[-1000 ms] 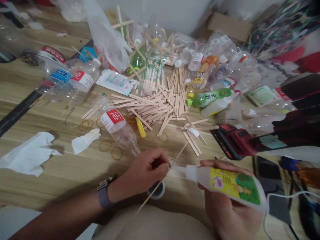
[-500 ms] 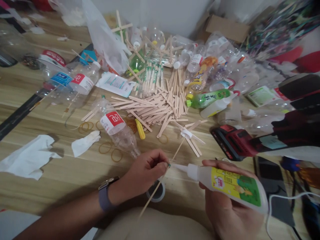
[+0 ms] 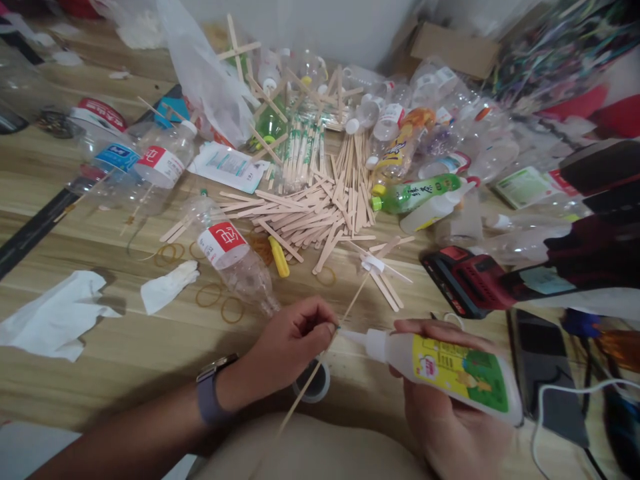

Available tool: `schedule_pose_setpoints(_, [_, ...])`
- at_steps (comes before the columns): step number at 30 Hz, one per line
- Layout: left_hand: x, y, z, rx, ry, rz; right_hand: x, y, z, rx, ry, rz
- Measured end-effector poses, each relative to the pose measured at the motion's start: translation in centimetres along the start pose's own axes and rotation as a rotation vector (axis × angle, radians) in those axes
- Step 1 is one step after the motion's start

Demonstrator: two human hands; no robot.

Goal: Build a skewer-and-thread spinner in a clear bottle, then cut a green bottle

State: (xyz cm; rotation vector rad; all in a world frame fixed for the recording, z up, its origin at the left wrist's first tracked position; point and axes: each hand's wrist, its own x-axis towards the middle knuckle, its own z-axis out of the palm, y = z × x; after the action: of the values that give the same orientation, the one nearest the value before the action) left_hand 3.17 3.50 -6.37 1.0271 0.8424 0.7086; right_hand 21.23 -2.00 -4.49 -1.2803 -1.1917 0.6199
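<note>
My left hand pinches a thin wooden skewer that runs diagonally from my lap up to a small white piece at its far tip. A watch sits on that wrist. My right hand grips a white glue bottle with a yellow and green label. Its nozzle points left and touches the skewer right at my left fingertips. A small clear ring or cap lies on the wooden table under the skewer.
A heap of flat wooden sticks lies in the middle, with many empty plastic bottles around it. Rubber bands, crumpled tissues, a red power tool and a phone with a cable lie nearby.
The glue bottle has shifted a little left, bringing its nozzle against the skewer at my left fingertips. The view has drifted slightly.
</note>
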Motion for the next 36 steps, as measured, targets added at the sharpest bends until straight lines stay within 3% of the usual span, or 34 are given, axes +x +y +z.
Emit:
schedule_pose_setpoints(5, [0.1,0.1,-0.1,0.068,0.028,-0.013,0.3,-0.2,-0.1,0.004,0.059,0.058])
schedule_pose_setpoints(11, [-0.3,0.8,0.2,0.256,0.062,-0.008,0.4,-1.3,-0.4,-0.043,0.02,-0.033])
schedule_pose_setpoints(17, [-0.6,2.1,0.6,0.521,0.036,0.11,0.5,-3.2,-0.2,-0.135,0.077,-0.035])
schedule_pose_setpoints(27, [-1.3,3.0,1.3,0.802,-0.001,0.205,0.9,-4.4,-2.1,-0.259,-0.133,-0.067])
schedule_pose_setpoints(36, [-2.2,3.3,2.1,0.852,0.038,0.187,1.0,-5.0,-2.2,-0.223,-0.15,-0.063])
